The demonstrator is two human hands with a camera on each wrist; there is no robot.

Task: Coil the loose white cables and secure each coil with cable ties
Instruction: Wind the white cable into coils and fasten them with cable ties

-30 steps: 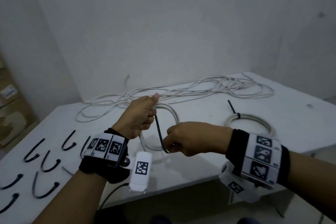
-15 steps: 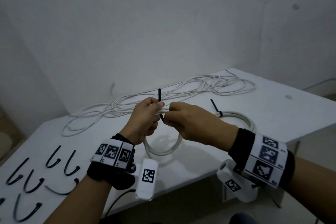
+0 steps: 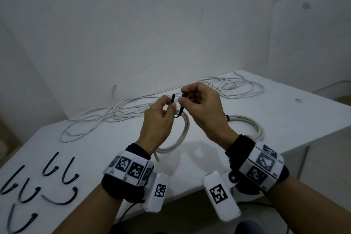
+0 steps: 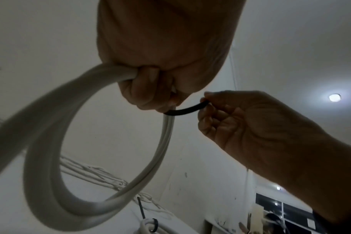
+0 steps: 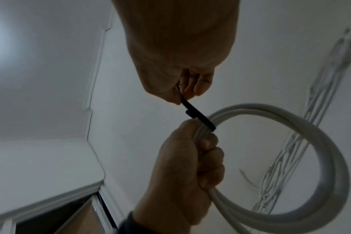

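My left hand (image 3: 168,105) grips a white cable coil (image 3: 182,133) and holds it up above the table; the loop hangs below the fist (image 4: 142,88). A black cable tie (image 3: 180,113) passes around the coil's strands right beside the left thumb. One end of the tie (image 3: 173,99) sticks up at the left fingertips. My right hand (image 3: 183,98) pinches the other end between thumb and forefinger, as the right wrist view shows with the tie (image 5: 198,118) stretched taut from the coil (image 5: 321,158). A second coil (image 3: 253,125), tied with a black tie, lies on the table at the right.
Loose white cables (image 3: 121,112) sprawl along the back of the white table (image 3: 284,112), reaching the far right corner. Several spare black cable ties (image 3: 64,174) lie at the near left. The table's front edge runs just below my wrists.
Both hands have lifted the coil higher. The right hand brought the tie from below the coil up around it and now pinches its end above the coil.
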